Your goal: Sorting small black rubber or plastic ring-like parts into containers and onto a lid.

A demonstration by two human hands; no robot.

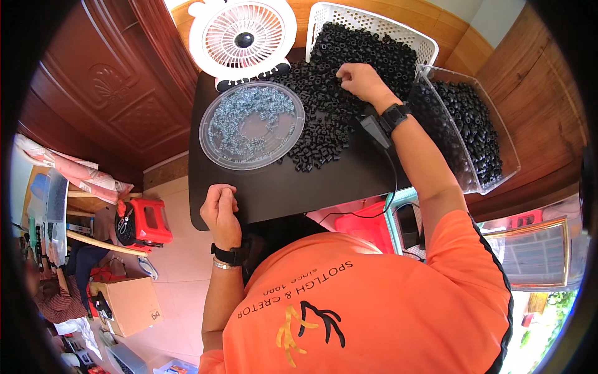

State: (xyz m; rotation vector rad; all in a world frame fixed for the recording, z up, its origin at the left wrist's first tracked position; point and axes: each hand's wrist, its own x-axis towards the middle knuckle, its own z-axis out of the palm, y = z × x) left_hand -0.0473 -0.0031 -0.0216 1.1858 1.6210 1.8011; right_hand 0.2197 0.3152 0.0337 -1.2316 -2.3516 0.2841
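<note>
My right hand (361, 81) reaches over a spread of small black ring-like plastic pieces (321, 121) on the dark table (261, 190). Its fingers are pinched together; whatever is between them is too small or hidden to make out. Near the front left edge of the table, my left hand (220, 209) is held with its fingers curled closed, and I cannot see what, if anything, is in them. Between the hands lies a round clear tray (254, 129), scattered with small shiny pale-blue pieces (258, 100) around a bare patch.
Behind the tray stands a white fan (245, 40). A white perforated basket (377, 14) and a clear bin (441, 146), both holding black pieces, flank the far right. A small grey device (375, 131) with a cable sits by my right wrist. A red case (149, 221) rests on the floor.
</note>
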